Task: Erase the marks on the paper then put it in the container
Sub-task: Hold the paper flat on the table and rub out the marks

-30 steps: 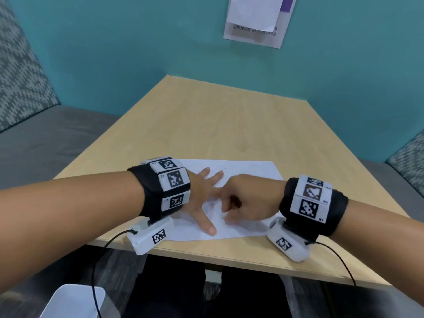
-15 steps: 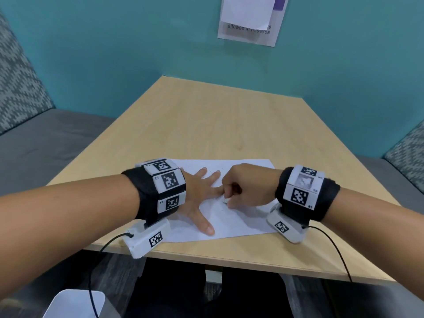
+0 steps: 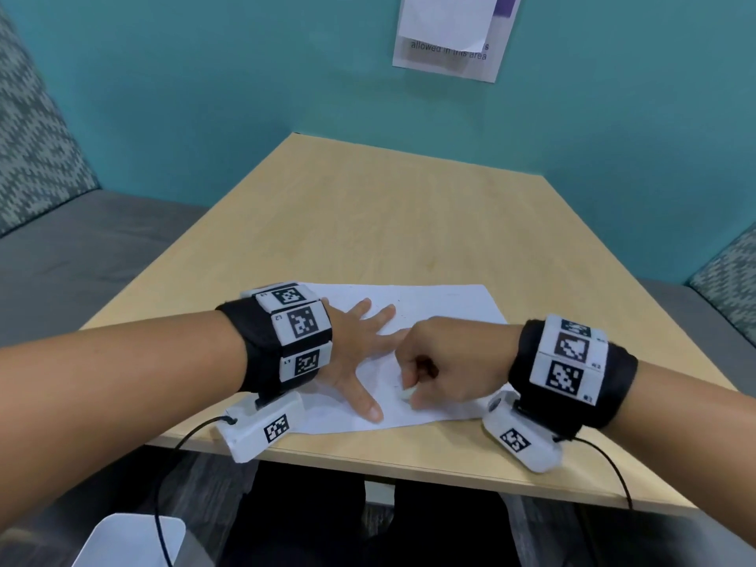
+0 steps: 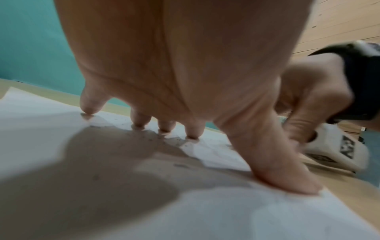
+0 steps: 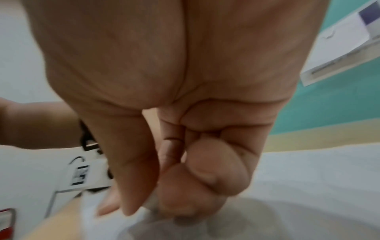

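A white sheet of paper (image 3: 442, 304) lies at the near edge of the wooden table (image 3: 368, 218). My left hand (image 3: 364, 354) presses flat on it, fingers spread and straight; in the left wrist view its fingertips (image 4: 139, 120) and thumb touch the paper (image 4: 226, 211) among grey eraser crumbs. Just to its right, my right hand (image 3: 409, 386) is curled, pinching a small white eraser (image 3: 406, 394) against the sheet. The right wrist view shows thumb and fingers (image 5: 131, 186) closed round the eraser (image 5: 150, 206), mostly hidden. No pencil marks are plainly legible.
A white container (image 3: 131, 538) sits low at bottom left, below the table's near edge. Grey benches with patterned cushions flank the table. A teal wall with a paper notice (image 3: 450, 34) stands behind. Cables hang from both wrist cameras.
My right hand, still pinching the eraser, slid away and then back toward the paper's near edge, close to my left thumb. My left hand stayed pressed on the sheet.
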The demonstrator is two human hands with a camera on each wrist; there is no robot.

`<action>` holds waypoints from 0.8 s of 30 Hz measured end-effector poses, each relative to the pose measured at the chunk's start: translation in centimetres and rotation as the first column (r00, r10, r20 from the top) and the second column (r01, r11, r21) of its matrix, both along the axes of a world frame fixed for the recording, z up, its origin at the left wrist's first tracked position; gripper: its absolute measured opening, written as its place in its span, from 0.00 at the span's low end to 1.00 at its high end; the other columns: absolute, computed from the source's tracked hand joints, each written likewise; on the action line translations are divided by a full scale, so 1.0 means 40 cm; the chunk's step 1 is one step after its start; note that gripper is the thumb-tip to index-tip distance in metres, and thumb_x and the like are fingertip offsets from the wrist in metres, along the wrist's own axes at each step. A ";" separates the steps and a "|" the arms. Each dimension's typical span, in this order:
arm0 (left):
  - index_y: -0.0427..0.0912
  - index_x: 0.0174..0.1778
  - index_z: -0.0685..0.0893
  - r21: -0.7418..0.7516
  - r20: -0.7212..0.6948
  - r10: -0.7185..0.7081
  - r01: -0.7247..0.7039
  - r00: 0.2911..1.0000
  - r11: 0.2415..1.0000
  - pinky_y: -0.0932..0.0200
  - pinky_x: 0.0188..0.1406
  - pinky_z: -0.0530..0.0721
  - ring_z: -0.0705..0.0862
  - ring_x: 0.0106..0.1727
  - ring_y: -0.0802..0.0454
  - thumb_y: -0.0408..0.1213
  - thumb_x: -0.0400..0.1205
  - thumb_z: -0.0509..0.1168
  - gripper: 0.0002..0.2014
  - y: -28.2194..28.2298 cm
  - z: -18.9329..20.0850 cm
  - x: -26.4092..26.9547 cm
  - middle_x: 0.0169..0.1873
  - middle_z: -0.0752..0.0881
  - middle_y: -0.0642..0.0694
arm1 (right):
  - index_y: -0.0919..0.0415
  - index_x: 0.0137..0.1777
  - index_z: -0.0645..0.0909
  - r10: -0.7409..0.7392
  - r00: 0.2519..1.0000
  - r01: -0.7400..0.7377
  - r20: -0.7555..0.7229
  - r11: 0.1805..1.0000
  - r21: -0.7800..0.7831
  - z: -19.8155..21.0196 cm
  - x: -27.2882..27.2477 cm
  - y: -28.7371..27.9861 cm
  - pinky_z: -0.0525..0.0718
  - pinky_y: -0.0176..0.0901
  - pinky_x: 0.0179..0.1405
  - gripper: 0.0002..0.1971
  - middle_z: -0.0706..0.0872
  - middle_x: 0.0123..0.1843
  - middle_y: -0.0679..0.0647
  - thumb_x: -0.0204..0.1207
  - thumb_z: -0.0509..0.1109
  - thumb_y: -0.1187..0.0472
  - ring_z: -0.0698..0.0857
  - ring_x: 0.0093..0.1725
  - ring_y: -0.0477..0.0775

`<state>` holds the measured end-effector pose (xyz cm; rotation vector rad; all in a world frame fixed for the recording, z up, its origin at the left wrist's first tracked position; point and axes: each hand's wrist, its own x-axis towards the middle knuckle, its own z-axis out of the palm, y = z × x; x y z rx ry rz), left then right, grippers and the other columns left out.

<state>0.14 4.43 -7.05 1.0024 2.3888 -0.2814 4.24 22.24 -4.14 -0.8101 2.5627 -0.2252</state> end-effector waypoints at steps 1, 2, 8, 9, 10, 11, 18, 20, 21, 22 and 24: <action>0.70 0.79 0.27 -0.011 -0.003 0.001 -0.001 1.000 1.000 0.17 0.75 0.45 0.30 0.85 0.40 0.75 0.69 0.66 0.58 0.001 -0.001 -0.001 0.83 0.25 0.50 | 0.60 0.46 0.86 -0.033 0.999 0.033 -0.018 0.999 -0.003 0.003 -0.012 0.010 0.75 0.29 0.34 0.08 0.84 0.35 0.44 0.73 0.77 0.56 0.78 0.32 0.39; 0.70 0.79 0.26 -0.021 -0.004 0.005 -0.005 1.000 1.000 0.17 0.75 0.45 0.30 0.85 0.40 0.75 0.69 0.66 0.59 0.003 -0.002 0.000 0.83 0.25 0.50 | 0.60 0.45 0.86 -0.054 0.998 0.054 -0.021 0.999 -0.007 0.005 -0.015 0.015 0.76 0.31 0.34 0.08 0.85 0.36 0.45 0.73 0.77 0.56 0.78 0.32 0.40; 0.66 0.82 0.28 -0.041 0.000 0.002 -0.002 1.000 0.999 0.18 0.76 0.45 0.29 0.85 0.41 0.74 0.70 0.66 0.59 0.006 0.010 0.002 0.82 0.25 0.51 | 0.59 0.46 0.87 -0.009 0.999 0.009 0.038 1.000 -0.003 -0.001 0.010 0.005 0.80 0.37 0.38 0.08 0.88 0.40 0.49 0.72 0.76 0.55 0.80 0.34 0.43; 0.66 0.81 0.26 -0.043 0.001 -0.001 0.001 1.000 0.999 0.18 0.76 0.45 0.29 0.84 0.41 0.75 0.70 0.66 0.59 0.005 0.010 0.003 0.82 0.25 0.51 | 0.60 0.46 0.87 -0.036 0.999 0.036 0.003 0.999 0.012 0.004 -0.005 0.014 0.80 0.37 0.37 0.09 0.89 0.40 0.50 0.72 0.77 0.55 0.81 0.35 0.44; 0.67 0.80 0.26 -0.042 0.002 -0.001 0.001 1.000 0.999 0.18 0.76 0.45 0.29 0.85 0.41 0.75 0.70 0.66 0.59 0.005 0.009 0.003 0.82 0.25 0.51 | 0.60 0.46 0.86 -0.062 0.998 0.062 -0.023 0.998 0.018 0.008 -0.016 0.021 0.78 0.37 0.37 0.09 0.89 0.41 0.50 0.72 0.77 0.55 0.81 0.35 0.45; 0.67 0.79 0.25 -0.035 0.002 0.001 0.000 1.000 0.999 0.18 0.76 0.44 0.29 0.85 0.41 0.75 0.69 0.66 0.59 0.004 0.006 0.004 0.83 0.25 0.51 | 0.61 0.46 0.86 -0.072 0.997 0.072 -0.024 0.997 0.014 0.008 -0.017 0.024 0.78 0.36 0.38 0.09 0.89 0.41 0.50 0.72 0.77 0.56 0.80 0.35 0.45; 0.70 0.80 0.27 -0.007 -0.010 -0.009 0.009 1.000 1.000 0.17 0.75 0.45 0.30 0.85 0.40 0.75 0.69 0.67 0.59 0.000 0.000 0.001 0.83 0.26 0.50 | 0.59 0.44 0.86 -0.026 1.000 0.026 0.000 1.000 -0.015 0.002 -0.012 0.011 0.77 0.35 0.35 0.07 0.83 0.34 0.43 0.73 0.76 0.56 0.78 0.32 0.41; 0.71 0.79 0.27 -0.002 -0.011 -0.008 0.008 1.000 1.000 0.17 0.75 0.46 0.30 0.85 0.39 0.75 0.69 0.67 0.58 0.001 0.000 0.004 0.83 0.26 0.49 | 0.58 0.43 0.85 -0.044 0.999 0.044 -0.016 0.999 -0.005 0.003 -0.022 0.017 0.75 0.33 0.35 0.07 0.82 0.33 0.42 0.72 0.77 0.55 0.78 0.31 0.40; 0.71 0.79 0.28 0.006 -0.010 -0.006 0.006 1.000 1.000 0.17 0.74 0.46 0.30 0.85 0.39 0.75 0.69 0.67 0.58 -0.001 0.000 0.004 0.83 0.26 0.49 | 0.58 0.43 0.85 -0.023 1.000 0.023 0.007 1.000 -0.001 0.000 -0.014 0.011 0.76 0.32 0.34 0.07 0.82 0.33 0.42 0.72 0.76 0.55 0.78 0.31 0.40; 0.71 0.80 0.29 0.011 -0.007 -0.003 0.003 1.000 1.000 0.16 0.74 0.45 0.30 0.85 0.39 0.75 0.68 0.67 0.58 -0.002 0.000 0.002 0.83 0.26 0.49 | 0.58 0.44 0.86 0.008 0.999 -0.008 0.038 1.000 -0.002 -0.003 -0.002 0.001 0.77 0.30 0.34 0.07 0.82 0.34 0.43 0.73 0.76 0.55 0.78 0.32 0.40; 0.70 0.81 0.30 0.007 -0.007 -0.003 0.003 1.000 1.000 0.16 0.74 0.45 0.30 0.85 0.40 0.75 0.68 0.67 0.58 -0.003 -0.001 -0.001 0.83 0.26 0.50 | 0.59 0.44 0.86 0.028 0.998 -0.027 0.063 1.000 -0.012 -0.006 0.010 -0.002 0.78 0.31 0.36 0.07 0.85 0.36 0.45 0.73 0.75 0.55 0.79 0.33 0.41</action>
